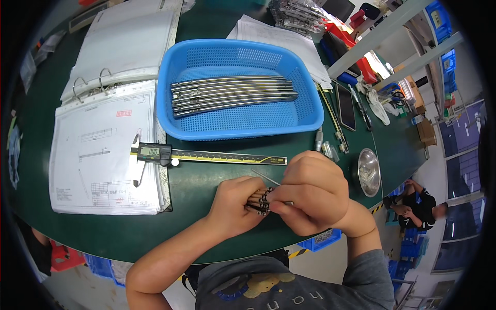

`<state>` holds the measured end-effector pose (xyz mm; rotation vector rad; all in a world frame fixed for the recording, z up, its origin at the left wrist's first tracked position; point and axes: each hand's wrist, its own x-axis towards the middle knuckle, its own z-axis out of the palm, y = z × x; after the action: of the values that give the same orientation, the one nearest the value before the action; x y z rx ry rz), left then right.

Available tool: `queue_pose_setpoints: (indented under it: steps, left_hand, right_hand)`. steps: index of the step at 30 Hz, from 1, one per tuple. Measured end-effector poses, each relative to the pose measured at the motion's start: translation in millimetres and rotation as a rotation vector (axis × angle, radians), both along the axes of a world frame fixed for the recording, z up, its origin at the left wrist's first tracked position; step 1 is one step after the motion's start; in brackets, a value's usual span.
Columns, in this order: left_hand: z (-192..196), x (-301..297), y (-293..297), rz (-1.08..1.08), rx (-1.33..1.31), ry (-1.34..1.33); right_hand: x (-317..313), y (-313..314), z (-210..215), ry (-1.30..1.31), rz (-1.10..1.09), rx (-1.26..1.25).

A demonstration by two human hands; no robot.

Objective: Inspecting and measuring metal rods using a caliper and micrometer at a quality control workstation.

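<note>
My left hand (235, 202) is closed round a bundle of slim metal rods (257, 203), whose ends point toward my right hand. Right beside them my right hand (315, 191) pinches a thin metal pin (265, 177). One end of it sticks out past the fingers at the upper left, over the green table. A short dark end also shows below the right fingers; I cannot tell whether it is the same pin. Just beyond both hands lies a digital caliper (222, 156), its jaws over the edge of an open ring binder (106, 155) with a drawing.
Behind the caliper stands a blue perforated basket (232, 133) with several long metal tubes (235, 95). To the right are a steel bowl (369, 173), a phone (345, 107) and a micrometer (319, 138). Papers (268, 39) lie behind the basket. A person (413, 206) sits farther right.
</note>
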<state>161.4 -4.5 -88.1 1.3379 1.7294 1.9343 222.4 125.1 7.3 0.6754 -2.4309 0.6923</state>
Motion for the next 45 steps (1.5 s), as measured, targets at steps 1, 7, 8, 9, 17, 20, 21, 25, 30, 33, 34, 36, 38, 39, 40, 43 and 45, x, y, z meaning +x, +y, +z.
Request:
queue_pose_setpoints:
  steps: [1, 7, 8, 9, 17, 20, 21, 25, 30, 33, 34, 36, 38, 39, 40, 43, 45]
  left_hand:
    - [0, 1, 0, 0.001, 0.006, 0.002]
    - [-2, 1, 0, 0.011, 0.005, 0.011]
    - [-3, 1, 0, 0.013, 0.004, 0.010]
    - [-4, 0, 0, 0.014, 0.003, 0.011]
    - [-5, 1, 1, 0.011, -0.019, 0.000]
    - [-4, 0, 0, 0.007, -0.031, -0.010]
    - [-3, -1, -1, 0.003, -0.033, -0.016]
    - [0, -1, -2, -0.009, -0.048, -0.010]
    - [0, -1, -1, -0.005, -0.039, 0.027]
    - [-2, -2, -3, -0.008, -0.041, 0.047]
    - [0, -1, -2, -0.015, -0.040, 0.043]
    - [-1, 0, -2, -0.013, -0.034, 0.034]
    - [-1, 1, -1, -0.009, -0.028, 0.020]
    - [-1, 1, 0, -0.004, -0.018, 0.026]
    - [-1, 0, 0, 0.001, -0.013, 0.032]
    - [0, 0, -1, 0.003, -0.008, 0.031]
    - [0, 0, 0, 0.007, -0.004, 0.021]
  right_hand:
    - [1, 0, -1, 0.005, -0.002, 0.008]
    - [-1, 0, 4, 0.072, -0.009, -0.009]
    - [0, 0, 5, 0.071, -0.007, -0.009]
    - [1, 0, 6, 0.038, -0.015, 0.033]
    - [-6, 5, 3, 0.020, -0.010, -0.025]
    - [-8, 4, 1, 0.018, -0.005, -0.023]
    - [-9, 3, 1, 0.048, -0.007, -0.005]
    - [-9, 2, 0, 0.101, 0.013, 0.001]
    - [-10, 3, -2, 0.060, 0.039, -0.039]
    - [-5, 2, 0, -0.007, 0.014, -0.021]
    - [-3, 1, 2, -0.042, -0.020, 0.011]
    - [-1, 1, 2, 0.050, -0.020, 0.023]
    - [-2, 0, 1, 0.137, -0.017, 0.035]
    - [-2, -2, 1, 0.141, -0.016, 0.011]
    - [-3, -3, 1, 0.144, -0.015, -0.018]
    - [-1, -3, 2, 0.007, -0.048, 0.017]
    - [-1, -3, 2, 0.001, -0.051, 0.020]
